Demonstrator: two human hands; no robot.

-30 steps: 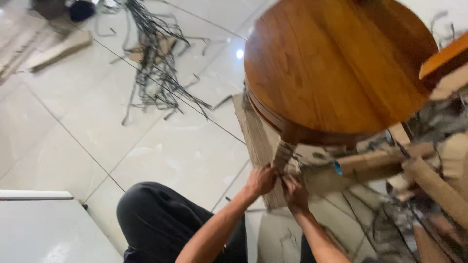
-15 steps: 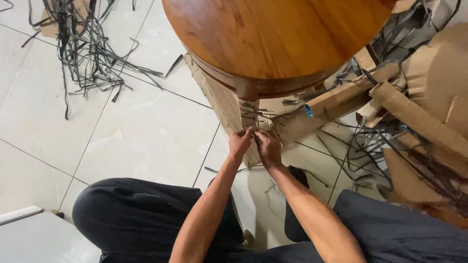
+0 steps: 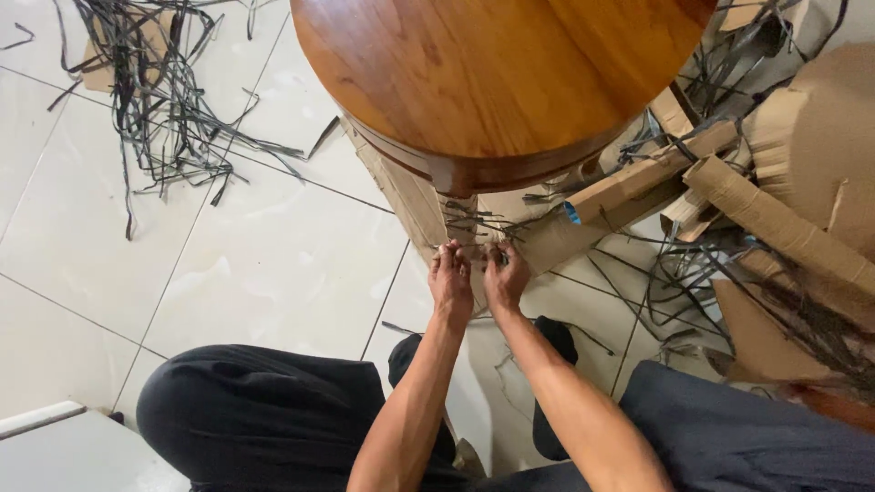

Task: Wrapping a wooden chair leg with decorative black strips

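1. Left hand (image 3: 451,278) and right hand (image 3: 504,273) side by side, fingers curled onto the cardboard-wrapped leg (image 3: 436,211) below the round wooden tabletop (image 3: 497,77); whether the fingers actually pinch the black strapping (image 3: 478,221) around the leg: cannot tell.
2. Leg standing on the tiled floor (image 3: 273,264), just under the near rim of the tabletop, which overhangs and hides its upper part.
3. To the right, crowded: cardboard tubes (image 3: 775,223) and flat cardboard pieces leaning together, threaded with loose black strips, touching or nearly touching the wrapped leg.
4. Far left, toward the floor's upper left corner, a heap of cut black strips (image 3: 150,87), well apart from the hands.
5. Open floor between that heap and the leg, wide and bare of packing.
6. Near edge taken up by dark-trousered knees (image 3: 264,410); a pale flat surface (image 3: 64,446) cut off at the lower left corner.
7. Tabletop's far side out of frame; its other legs hidden.
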